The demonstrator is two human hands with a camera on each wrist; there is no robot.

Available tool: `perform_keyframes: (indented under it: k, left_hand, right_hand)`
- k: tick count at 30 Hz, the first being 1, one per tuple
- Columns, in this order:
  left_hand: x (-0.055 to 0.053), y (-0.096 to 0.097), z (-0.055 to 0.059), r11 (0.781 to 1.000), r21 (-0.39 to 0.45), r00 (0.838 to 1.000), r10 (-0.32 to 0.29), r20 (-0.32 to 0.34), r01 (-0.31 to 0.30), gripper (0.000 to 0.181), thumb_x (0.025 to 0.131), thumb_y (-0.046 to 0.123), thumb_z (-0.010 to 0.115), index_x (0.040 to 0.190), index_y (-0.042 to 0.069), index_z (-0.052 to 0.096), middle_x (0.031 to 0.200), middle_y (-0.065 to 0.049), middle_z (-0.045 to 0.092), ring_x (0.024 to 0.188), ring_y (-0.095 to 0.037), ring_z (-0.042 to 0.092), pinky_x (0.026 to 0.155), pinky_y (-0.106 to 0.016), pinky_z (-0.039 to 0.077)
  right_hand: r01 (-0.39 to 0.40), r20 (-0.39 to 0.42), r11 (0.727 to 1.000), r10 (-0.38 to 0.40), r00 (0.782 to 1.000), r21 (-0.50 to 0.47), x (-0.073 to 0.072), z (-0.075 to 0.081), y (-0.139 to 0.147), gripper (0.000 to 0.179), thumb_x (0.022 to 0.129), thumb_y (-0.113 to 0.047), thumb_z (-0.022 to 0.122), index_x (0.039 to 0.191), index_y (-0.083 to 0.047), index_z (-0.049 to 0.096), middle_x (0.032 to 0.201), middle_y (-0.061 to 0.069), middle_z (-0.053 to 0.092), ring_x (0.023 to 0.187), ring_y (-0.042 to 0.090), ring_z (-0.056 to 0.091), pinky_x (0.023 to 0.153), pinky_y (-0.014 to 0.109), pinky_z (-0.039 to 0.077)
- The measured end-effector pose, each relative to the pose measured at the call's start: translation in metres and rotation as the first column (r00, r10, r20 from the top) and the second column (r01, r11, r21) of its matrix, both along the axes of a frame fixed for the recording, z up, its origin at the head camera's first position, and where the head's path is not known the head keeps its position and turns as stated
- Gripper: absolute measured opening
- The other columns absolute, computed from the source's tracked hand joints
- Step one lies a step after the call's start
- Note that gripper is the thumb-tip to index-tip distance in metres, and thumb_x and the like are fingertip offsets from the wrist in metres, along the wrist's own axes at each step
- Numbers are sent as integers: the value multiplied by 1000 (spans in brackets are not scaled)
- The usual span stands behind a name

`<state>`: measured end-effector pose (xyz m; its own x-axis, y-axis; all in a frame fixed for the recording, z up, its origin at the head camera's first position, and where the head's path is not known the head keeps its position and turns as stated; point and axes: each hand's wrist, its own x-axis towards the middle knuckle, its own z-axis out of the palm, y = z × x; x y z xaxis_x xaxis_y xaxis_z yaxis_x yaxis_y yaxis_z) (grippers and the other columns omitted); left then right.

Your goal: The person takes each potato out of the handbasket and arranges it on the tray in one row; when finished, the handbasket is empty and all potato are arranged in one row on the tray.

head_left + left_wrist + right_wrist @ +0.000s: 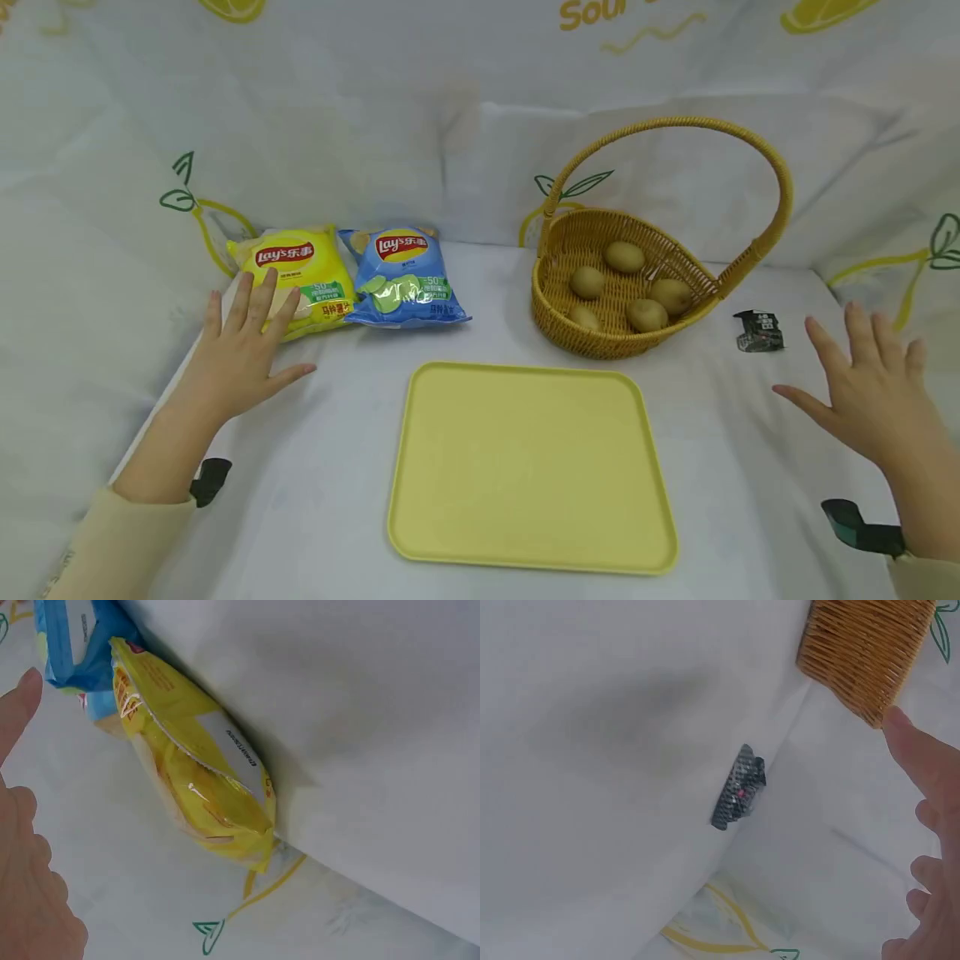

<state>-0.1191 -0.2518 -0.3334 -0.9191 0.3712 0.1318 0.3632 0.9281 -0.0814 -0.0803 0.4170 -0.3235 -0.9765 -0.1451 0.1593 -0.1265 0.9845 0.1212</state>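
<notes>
My left hand [236, 354] is spread with straight fingers, its fingertips overlapping the yellow chip bag [311, 287] in the head view. Beside that bag leans a blue chip bag [405, 279] with lime pictures. On the right, my right hand [873, 387] is also spread and holds nothing. Nearest to it lies a small crumpled black wrapper [760, 331]. A wicker basket [558, 321] with a tall arched handle stands at the back, several potatoes [625, 257] inside it. In the right wrist view, my thumb overlaps the lower edge of the basket [862, 656].
A yellow rectangular tray [532, 467] lies flat at the front middle of the white table [322, 492]. Behind everything hangs a white cloth [337, 108] printed with lemons. Black straps [212, 481] show at both wrists.
</notes>
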Motion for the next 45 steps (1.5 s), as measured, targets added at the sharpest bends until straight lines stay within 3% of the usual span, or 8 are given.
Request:
perform_keyframes:
  k: [9,13,17,25,30,35,41,45]
  left_hand:
    - [16,23,-23,999,39,1000,0,2,0,95,83,47,67,148,-1,19,155,-22,-7,140,-41,-11,107,-63,-2]
    - [26,44,-30,998,66,999,-9,51,5,93,84,44,68,148,-1,19,155,-24,-5,140,-42,-8,107,-64,2]
    - [34,66,-35,994,100,992,-58,110,47,90,85,42,67,149,-1,20,155,-24,0,141,-43,-1,107,-65,9]
    - [46,99,-47,977,182,953,-156,259,110,93,84,48,65,150,3,17,157,-18,0,142,-39,-3,109,-62,4]
    - [49,106,-49,973,197,920,-181,347,117,95,85,48,65,151,3,14,157,-14,-1,143,-34,-3,110,-60,4]
    - [45,115,-47,966,214,875,-226,428,145,93,85,48,65,151,4,15,158,-11,-2,144,-30,-2,111,-58,5]
    - [41,122,-44,952,242,853,-280,440,187,91,87,45,64,151,2,15,158,-11,0,144,-27,1,112,-55,7]
    - [40,123,-44,957,229,850,-265,455,176,91,87,43,64,150,-1,15,158,-13,2,144,-28,3,112,-53,9]
  right_hand:
    - [-72,-17,989,71,997,-130,11,-28,-11,88,88,-47,62,149,-1,18,148,38,0,136,52,-6,100,72,-4]
    - [-178,-141,938,142,980,-297,10,-30,-25,81,91,-47,57,148,0,23,149,36,4,137,51,0,105,67,-1]
    - [-351,-328,834,219,919,-425,3,-28,-49,81,90,-59,47,138,6,40,147,35,21,135,51,15,109,62,7]
    - [-535,-528,735,282,801,-418,-27,-16,-103,62,93,-52,50,119,3,61,132,23,50,123,42,43,106,44,31]
    - [-507,-413,725,329,849,-466,-53,-2,-130,29,89,-9,66,114,4,64,122,20,58,111,39,51,87,36,40]
    - [-401,-149,721,389,909,-566,-83,8,-147,36,87,2,64,122,4,59,123,23,57,108,41,52,82,53,41]
    - [-277,118,728,440,890,-628,-110,6,-158,42,88,-2,64,128,4,54,128,23,55,98,36,56,81,50,44]
    - [-197,260,737,456,851,-647,-121,3,-162,48,87,-4,66,132,5,51,133,25,50,119,38,46,94,54,39]
